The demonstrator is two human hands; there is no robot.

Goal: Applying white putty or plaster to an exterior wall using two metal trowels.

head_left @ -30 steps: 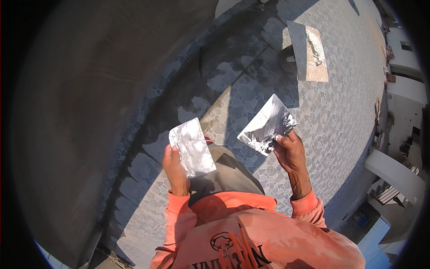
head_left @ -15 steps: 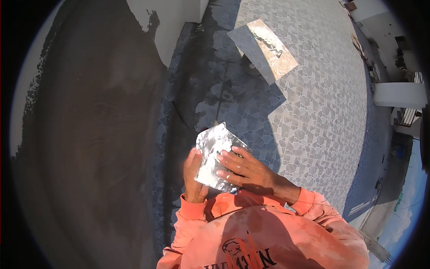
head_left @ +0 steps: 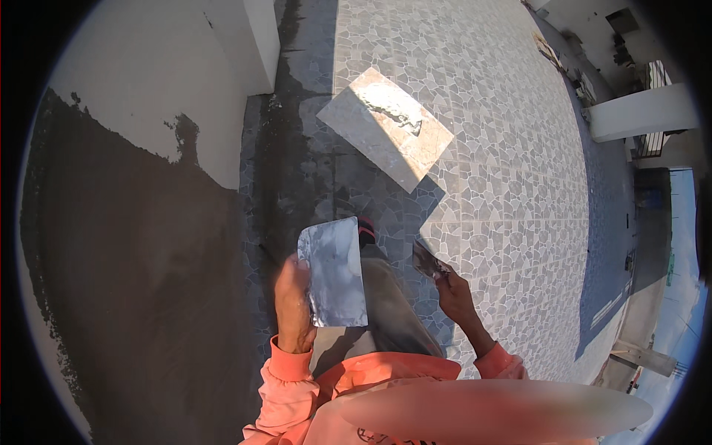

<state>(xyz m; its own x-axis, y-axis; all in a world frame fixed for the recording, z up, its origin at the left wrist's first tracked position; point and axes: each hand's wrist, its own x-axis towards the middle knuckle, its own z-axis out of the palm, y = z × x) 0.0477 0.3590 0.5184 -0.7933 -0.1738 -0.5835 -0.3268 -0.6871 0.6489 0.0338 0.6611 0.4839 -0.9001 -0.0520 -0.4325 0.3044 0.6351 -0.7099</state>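
Observation:
My left hand [head_left: 294,300] grips the edge of a flat, roughly rectangular metal plastering trowel [head_left: 335,274]; its broad face points up and shows only thin whitish smears. On the right, my right hand [head_left: 454,293] is closed round a small dark scraper [head_left: 427,261], its blade angled up and left. The two tools are apart, with my trouser leg [head_left: 389,304] between and below them. Farther ahead, a beige marbled tile [head_left: 356,133] carries a heap of white paste [head_left: 391,107]; neither hand touches it.
To the left rises a wall, dark grey plaster [head_left: 141,297] below and white [head_left: 148,81] above, with a white pillar [head_left: 259,44] jutting out. Stone-patterned floor tiles [head_left: 512,193] stretch to the right. My shoe [head_left: 366,231] shows beside the trowel.
My right hand has left the trowel's face and moved right, now showing a scraper. Much of the white paste is gone from the trowel. The view has shifted, with the marbled tile lower and further left.

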